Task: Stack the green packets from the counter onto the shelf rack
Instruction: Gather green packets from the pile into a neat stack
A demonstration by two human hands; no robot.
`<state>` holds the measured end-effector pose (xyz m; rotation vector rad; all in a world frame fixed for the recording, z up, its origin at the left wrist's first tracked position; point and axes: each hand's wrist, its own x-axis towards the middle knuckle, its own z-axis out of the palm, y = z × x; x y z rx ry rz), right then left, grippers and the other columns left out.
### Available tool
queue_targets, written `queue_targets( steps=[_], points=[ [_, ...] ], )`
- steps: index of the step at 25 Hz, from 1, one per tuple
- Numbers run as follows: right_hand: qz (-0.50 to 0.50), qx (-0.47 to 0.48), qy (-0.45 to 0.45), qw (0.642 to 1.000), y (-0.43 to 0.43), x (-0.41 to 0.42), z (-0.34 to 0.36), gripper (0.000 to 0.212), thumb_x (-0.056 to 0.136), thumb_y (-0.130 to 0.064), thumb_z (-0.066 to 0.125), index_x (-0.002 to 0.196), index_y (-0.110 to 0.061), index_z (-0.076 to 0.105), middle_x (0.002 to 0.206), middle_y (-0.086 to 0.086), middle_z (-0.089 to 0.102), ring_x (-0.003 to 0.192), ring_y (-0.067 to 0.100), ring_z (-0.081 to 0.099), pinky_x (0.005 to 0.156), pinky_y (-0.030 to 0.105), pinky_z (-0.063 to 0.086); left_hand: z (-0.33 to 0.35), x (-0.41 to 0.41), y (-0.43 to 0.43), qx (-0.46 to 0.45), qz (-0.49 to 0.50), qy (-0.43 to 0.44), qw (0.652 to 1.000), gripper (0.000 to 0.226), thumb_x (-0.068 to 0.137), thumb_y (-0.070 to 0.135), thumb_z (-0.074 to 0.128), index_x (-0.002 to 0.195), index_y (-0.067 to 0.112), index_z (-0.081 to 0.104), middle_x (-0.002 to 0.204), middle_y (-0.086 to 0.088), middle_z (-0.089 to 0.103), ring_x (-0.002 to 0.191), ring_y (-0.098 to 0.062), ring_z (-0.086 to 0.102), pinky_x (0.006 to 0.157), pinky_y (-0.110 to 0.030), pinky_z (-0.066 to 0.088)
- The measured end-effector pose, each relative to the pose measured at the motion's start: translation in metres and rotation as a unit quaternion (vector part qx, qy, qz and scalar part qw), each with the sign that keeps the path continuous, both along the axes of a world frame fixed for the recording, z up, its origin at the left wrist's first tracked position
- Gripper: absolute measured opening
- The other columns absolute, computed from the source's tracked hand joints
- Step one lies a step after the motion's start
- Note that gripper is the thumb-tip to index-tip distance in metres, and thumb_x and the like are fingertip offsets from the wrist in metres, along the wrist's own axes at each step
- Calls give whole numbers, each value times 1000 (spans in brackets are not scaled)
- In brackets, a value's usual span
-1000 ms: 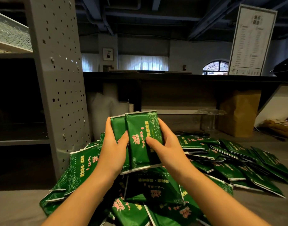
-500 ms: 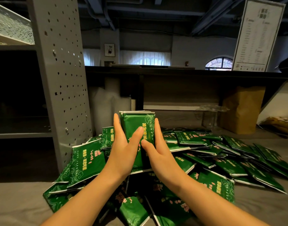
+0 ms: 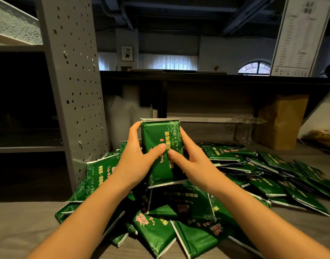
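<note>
Bundle of green packets (image 3: 160, 139) now squared upright, loose edges tucked since a second ago. Left hand (image 3: 140, 163) and right hand (image 3: 192, 163) grip it, fingers (image 3: 134, 128) wrapped round its sides, above the pile (image 3: 235, 165) on the bench (image 3: 20, 225). Shelf rack (image 3: 74, 71) shows no packets; nearly all stacking looks left.
</note>
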<state>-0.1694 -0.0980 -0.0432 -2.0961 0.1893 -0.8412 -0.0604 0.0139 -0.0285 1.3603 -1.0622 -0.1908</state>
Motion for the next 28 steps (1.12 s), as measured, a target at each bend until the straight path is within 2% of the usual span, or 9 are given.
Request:
queue_targets(
  steps=[3, 7, 10, 13, 16, 19, 22, 25, 28],
  points=[
    [-38, -21, 54, 998, -14, -11, 13, 59, 98, -30, 45, 151, -25, 19, 140, -7, 47, 120, 4, 51, 106, 33, 41, 1, 2, 2, -20, 17, 7, 1000, 65, 84, 11, 66, 134, 30, 29, 102, 15, 57, 76, 19, 59, 61, -11, 53],
    [-57, -188, 280, 940, -20, -26, 26, 41, 96, -30, 51, 134, -18, 48, 125, 0, 58, 107, 12, 59, 97, 32, 48, 5, 8, 5, -50, 51, 23, 997, 68, 84, 12, 66, 137, 29, 27, 104, 18, 52, 73, 23, 56, 58, -6, 49],
    [-8, -202, 390, 898, -6, -26, 22, 59, 87, -39, 64, 139, -22, 42, 131, -2, 53, 112, 13, 53, 95, 27, 45, 6, 10, 6, -71, 72, 39, 994, 68, 85, 8, 64, 139, 24, 25, 101, 16, 51, 69, 22, 56, 52, -3, 45],
    [-21, -237, 418, 877, 2, -24, 17, 75, 81, -39, 70, 144, -25, 31, 135, -1, 48, 116, 16, 49, 92, 27, 42, 6, 9, 6, -80, 77, 51, 992, 69, 87, 7, 62, 141, 23, 23, 100, 16, 49, 65, 23, 55, 49, -2, 43],
    [-33, -248, 430, 868, 2, -27, 21, 70, 83, -36, 70, 142, -22, 35, 137, -1, 46, 119, 16, 48, 89, 23, 39, 4, 11, 4, -80, 81, 63, 992, 70, 88, 10, 62, 144, 23, 21, 108, 11, 53, 70, 19, 57, 50, -2, 43],
    [-66, -229, 422, 875, -4, -35, 29, 64, 88, -35, 64, 143, -20, 34, 143, 0, 41, 125, 16, 44, 97, 26, 38, 2, 16, 2, -82, 84, 67, 991, 70, 89, 13, 60, 146, 23, 21, 124, 4, 52, 86, 8, 56, 55, -3, 45],
    [-87, -134, 381, 911, -20, -43, 36, 47, 91, -29, 59, 134, -26, 41, 136, 1, 48, 119, 15, 52, 99, 29, 42, 3, 18, 2, -85, 78, 73, 991, 60, 92, 12, 55, 144, 21, 26, 111, 8, 55, 86, 3, 56, 53, -4, 46],
    [-149, -95, 179, 968, -35, -40, 34, 14, 89, -19, 61, 100, -27, 56, 102, -4, 66, 89, 10, 65, 79, 32, 56, 4, 17, 0, -88, 56, 103, 989, 44, 94, 10, 50, 135, 18, 35, 105, 6, 58, 86, -4, 59, 53, -9, 49],
    [-129, 6, -25, 991, -28, -32, 31, 16, 92, -14, 58, 103, -25, 59, 96, -9, 69, 87, 7, 67, 70, 25, 55, 4, 12, -1, -72, 42, 112, 990, 40, 95, 10, 50, 131, 21, 37, 102, 3, 59, 85, -8, 61, 59, -19, 53]
  ],
)
